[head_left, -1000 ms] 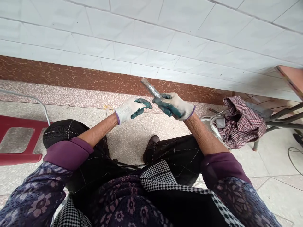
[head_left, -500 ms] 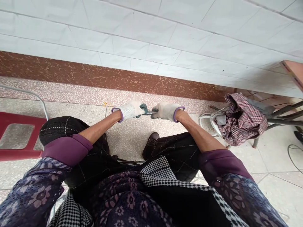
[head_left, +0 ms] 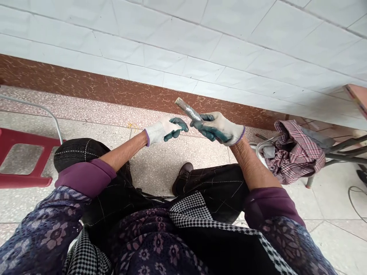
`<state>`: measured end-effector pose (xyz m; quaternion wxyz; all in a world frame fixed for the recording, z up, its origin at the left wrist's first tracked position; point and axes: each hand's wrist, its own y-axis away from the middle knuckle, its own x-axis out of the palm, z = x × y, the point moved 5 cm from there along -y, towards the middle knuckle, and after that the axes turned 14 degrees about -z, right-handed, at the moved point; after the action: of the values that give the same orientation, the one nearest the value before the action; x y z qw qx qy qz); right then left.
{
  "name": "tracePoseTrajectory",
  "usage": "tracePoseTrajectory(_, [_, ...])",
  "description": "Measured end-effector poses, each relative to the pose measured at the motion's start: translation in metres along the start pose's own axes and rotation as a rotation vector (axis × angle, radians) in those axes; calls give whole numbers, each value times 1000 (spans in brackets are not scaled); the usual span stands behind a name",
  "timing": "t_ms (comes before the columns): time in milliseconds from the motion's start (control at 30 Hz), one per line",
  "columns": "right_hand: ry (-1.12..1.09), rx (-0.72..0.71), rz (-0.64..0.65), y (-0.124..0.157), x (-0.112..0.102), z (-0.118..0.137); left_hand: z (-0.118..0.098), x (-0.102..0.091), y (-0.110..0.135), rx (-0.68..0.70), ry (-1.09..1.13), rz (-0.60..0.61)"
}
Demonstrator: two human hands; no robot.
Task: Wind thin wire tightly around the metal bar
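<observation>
My right hand [head_left: 219,128], in a white knit glove with a green coated palm, is closed around a short rod wound with silvery wire or tape [head_left: 191,112]. The rod's pale blunt end sticks out up and to the left, and its other end is hidden in the palm. Just left of it is my left hand [head_left: 172,129], gloved the same way. Its fingers are bent but apart from the thumb, and it no longer touches the rod. I see nothing clearly held in it.
A red plastic stool [head_left: 27,175] stands at the left. To the right, a checked cloth [head_left: 301,152] hangs over a support beside pale looped cord or tubing. The tiled wall [head_left: 172,49] rises ahead. A dark shoe [head_left: 182,177] rests on the speckled floor below my hands.
Before, both hands met at the rod, held level between them. Now my left hand has let go, and my right hand has turned palm up, tilting the rod up and left.
</observation>
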<state>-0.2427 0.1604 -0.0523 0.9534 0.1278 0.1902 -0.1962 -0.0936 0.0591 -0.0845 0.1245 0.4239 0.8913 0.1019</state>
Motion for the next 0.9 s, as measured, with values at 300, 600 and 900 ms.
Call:
tracePoseTrajectory(300, [702, -4, 174, 17, 22, -22, 5, -6, -2, 80, -257, 6])
tracePoseTrajectory(600, [806, -118, -118, -18, 2, -13, 6, 6, -4, 58, -142, -32])
tracePoseTrajectory(900, [206, 12, -147, -8, 4, -8, -1, 5, -9, 72, -35, -49])
